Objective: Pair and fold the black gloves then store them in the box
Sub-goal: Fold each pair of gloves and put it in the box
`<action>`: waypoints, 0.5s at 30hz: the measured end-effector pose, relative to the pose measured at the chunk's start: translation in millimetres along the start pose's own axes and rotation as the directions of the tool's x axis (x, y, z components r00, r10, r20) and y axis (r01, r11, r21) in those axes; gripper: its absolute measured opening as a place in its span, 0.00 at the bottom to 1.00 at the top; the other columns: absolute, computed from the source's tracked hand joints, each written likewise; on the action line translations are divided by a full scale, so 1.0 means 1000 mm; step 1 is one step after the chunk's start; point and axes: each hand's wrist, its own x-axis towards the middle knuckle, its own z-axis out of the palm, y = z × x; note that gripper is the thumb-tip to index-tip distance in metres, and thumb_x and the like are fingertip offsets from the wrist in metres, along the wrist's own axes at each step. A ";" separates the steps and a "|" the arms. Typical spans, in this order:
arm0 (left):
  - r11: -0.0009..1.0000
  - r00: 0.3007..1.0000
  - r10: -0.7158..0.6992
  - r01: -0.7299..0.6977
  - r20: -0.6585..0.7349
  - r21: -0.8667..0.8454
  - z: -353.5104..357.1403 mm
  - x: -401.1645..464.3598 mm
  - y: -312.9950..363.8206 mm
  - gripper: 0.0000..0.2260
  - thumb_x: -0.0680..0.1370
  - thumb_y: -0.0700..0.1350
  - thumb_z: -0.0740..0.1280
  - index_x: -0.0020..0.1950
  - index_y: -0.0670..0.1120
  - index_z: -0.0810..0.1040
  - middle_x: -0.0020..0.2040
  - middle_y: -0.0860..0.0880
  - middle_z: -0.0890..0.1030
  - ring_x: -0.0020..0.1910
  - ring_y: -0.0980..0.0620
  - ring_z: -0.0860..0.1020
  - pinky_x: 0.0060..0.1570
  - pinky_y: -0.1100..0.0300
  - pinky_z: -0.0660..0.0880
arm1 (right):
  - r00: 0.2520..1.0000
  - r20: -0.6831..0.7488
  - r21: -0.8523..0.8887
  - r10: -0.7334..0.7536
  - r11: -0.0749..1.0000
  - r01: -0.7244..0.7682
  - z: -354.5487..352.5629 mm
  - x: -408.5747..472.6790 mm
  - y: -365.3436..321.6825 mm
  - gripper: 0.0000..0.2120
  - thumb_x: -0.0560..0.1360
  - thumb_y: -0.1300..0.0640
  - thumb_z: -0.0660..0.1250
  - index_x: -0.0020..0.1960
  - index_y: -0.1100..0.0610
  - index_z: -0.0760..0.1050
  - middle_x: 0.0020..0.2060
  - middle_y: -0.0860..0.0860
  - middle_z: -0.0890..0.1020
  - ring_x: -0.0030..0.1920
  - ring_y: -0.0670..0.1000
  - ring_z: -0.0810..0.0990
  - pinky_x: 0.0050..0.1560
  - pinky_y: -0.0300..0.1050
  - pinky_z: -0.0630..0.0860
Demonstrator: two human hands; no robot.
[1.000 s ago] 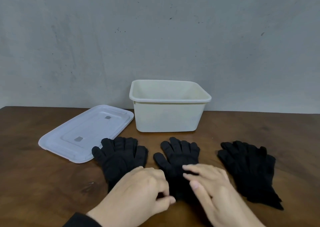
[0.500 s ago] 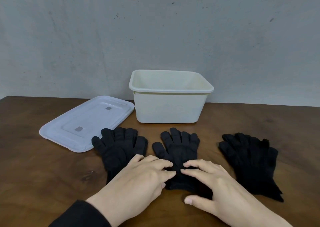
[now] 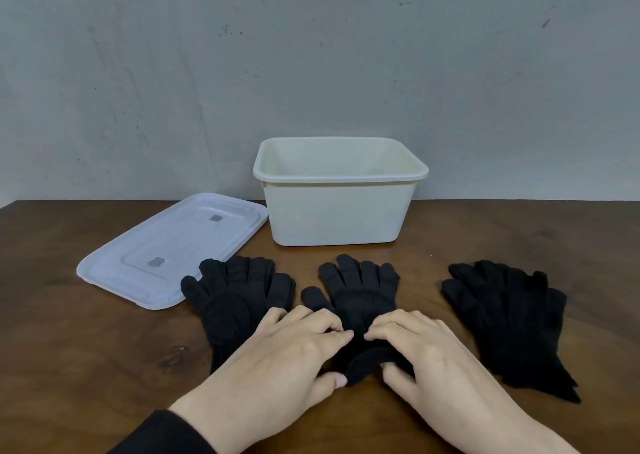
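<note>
Gloves: middle pair [image 3: 358, 294], cuff fold starting.
Left hand [image 3: 294, 346] and right hand [image 3: 419, 346] pinch its cuff; next, roll it toward the fingertips, then box [image 3: 337, 218].

Both hands [image 3: 349, 349] now pinching middle gloves [image 3: 360, 301], cuff [image 3: 367, 363] lifted and curling up

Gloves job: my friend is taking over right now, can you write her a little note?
Left hand and right hand: both grip the middle gloves at the cuff, which is lifting to fold.
Left gloves and right gloves lie flat on the table.
Box is open, lid beside it.
Left: fold all three, store them.
</note>
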 end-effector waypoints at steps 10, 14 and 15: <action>0.984 0.988 -0.148 0.142 -0.049 -0.111 -0.003 0.005 0.013 0.11 0.83 0.56 0.55 0.56 0.57 0.76 0.52 0.60 0.70 0.53 0.59 0.67 0.65 0.57 0.60 | 0.998 -0.033 0.218 0.054 0.975 -0.045 -0.006 -0.002 -0.005 0.04 0.77 0.46 0.64 0.51 0.38 0.75 0.46 0.36 0.78 0.54 0.40 0.74 0.56 0.36 0.70; 0.959 0.971 -0.237 0.232 -0.015 -0.161 -0.003 0.005 0.010 0.14 0.83 0.57 0.53 0.53 0.56 0.77 0.49 0.59 0.71 0.51 0.59 0.68 0.65 0.57 0.60 | 0.981 -0.059 0.383 0.187 0.912 -0.151 -0.008 0.000 -0.002 0.07 0.77 0.43 0.65 0.43 0.43 0.78 0.38 0.39 0.79 0.42 0.40 0.78 0.42 0.32 0.72; 0.952 0.965 -0.261 0.256 -0.007 -0.168 -0.003 0.006 0.010 0.14 0.83 0.57 0.53 0.51 0.55 0.78 0.48 0.58 0.71 0.51 0.59 0.69 0.65 0.57 0.61 | 0.973 -0.058 0.414 0.225 0.892 -0.182 -0.009 0.002 -0.001 0.11 0.76 0.43 0.65 0.40 0.47 0.77 0.33 0.41 0.78 0.36 0.41 0.77 0.37 0.32 0.71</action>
